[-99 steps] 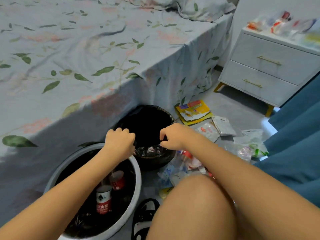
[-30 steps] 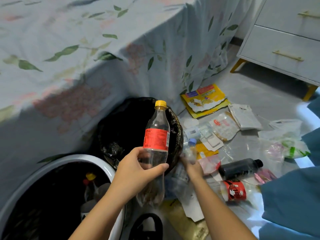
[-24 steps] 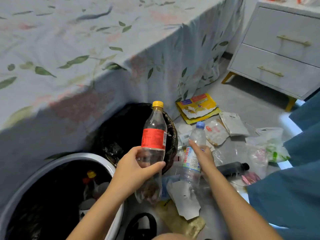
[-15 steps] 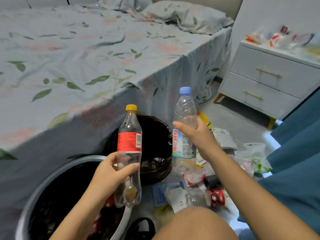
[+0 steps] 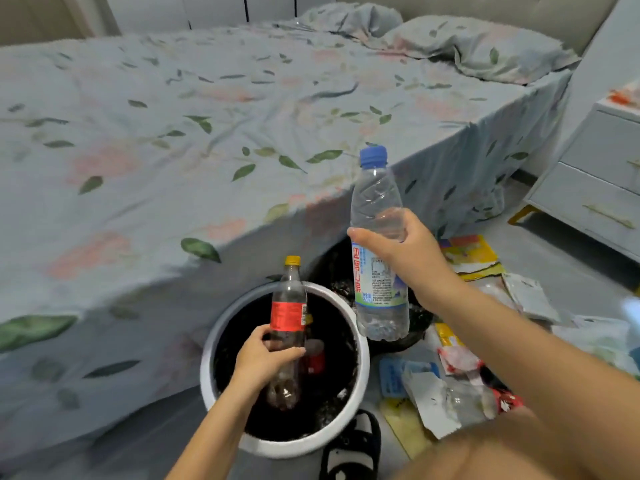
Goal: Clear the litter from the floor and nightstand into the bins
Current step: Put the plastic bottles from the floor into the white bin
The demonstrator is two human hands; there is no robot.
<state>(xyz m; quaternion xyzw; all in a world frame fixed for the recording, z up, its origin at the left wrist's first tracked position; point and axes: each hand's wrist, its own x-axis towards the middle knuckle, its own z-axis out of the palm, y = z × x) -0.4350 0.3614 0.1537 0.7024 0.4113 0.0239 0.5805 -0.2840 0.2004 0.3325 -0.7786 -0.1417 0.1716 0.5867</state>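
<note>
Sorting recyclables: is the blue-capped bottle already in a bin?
No, the right hand holds the blue-capped bottle upright in the air.

Grey floor [image 5: 561, 261]: white-rimmed bin [image 5: 360, 393], black bin [image 5: 415, 327], scattered wrappers [image 5: 467, 258], slipper [image 5: 349, 448].

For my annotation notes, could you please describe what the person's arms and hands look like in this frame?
Both arms are bare along their whole visible length, with no sleeves in view. The left hand and right hand wear no gloves, and no rings, watch or bracelets are visible. The fingernails look short and unpainted.
</note>
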